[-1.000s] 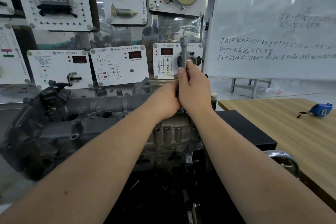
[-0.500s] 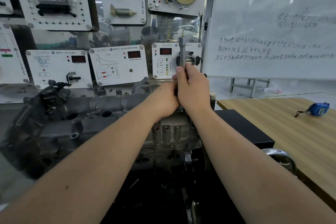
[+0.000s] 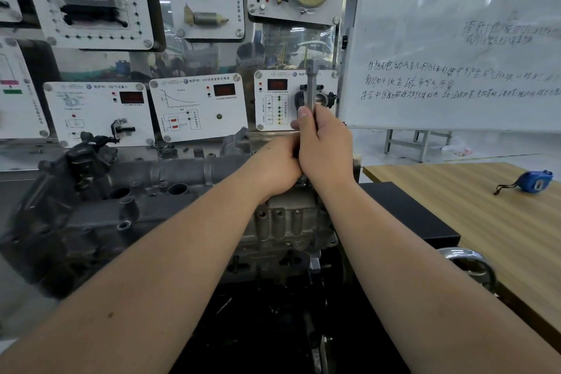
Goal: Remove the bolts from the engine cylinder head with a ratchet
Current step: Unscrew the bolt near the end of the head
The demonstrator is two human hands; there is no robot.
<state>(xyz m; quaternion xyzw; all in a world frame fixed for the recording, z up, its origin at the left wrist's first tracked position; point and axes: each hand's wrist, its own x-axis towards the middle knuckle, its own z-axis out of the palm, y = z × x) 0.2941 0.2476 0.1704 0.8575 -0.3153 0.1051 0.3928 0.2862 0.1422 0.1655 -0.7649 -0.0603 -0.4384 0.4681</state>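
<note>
Against the frame one second before, the ratchet handle (image 3: pixel 311 86) is seen at nearly the same upright angle, with both hands in the same place; little swing is indicated, so the bolt is judged not yet freed. Nearest the viewer, both forearms are extended over the engine cylinder head (image 3: pixel 170 200), which lies on its stand directly below the hands; open bores are visible on its top face, left of the hands. The left hand (image 3: pixel 277 165) is pressed low against the tool at the head's right end; its fingers are hidden, so its grip cannot be told. The right hand (image 3: pixel 326 146) is wrapped around the handle, thumb laid up along the shaft; the socket and bolt are concealed. Right of the head, a blue tape measure (image 3: pixel 532 181) rests on the wooden table (image 3: pixel 485 222); behind the head, sensor display panels (image 3: pixel 198 106) and a whiteboard (image 3: pixel 455 39) are mounted.
</note>
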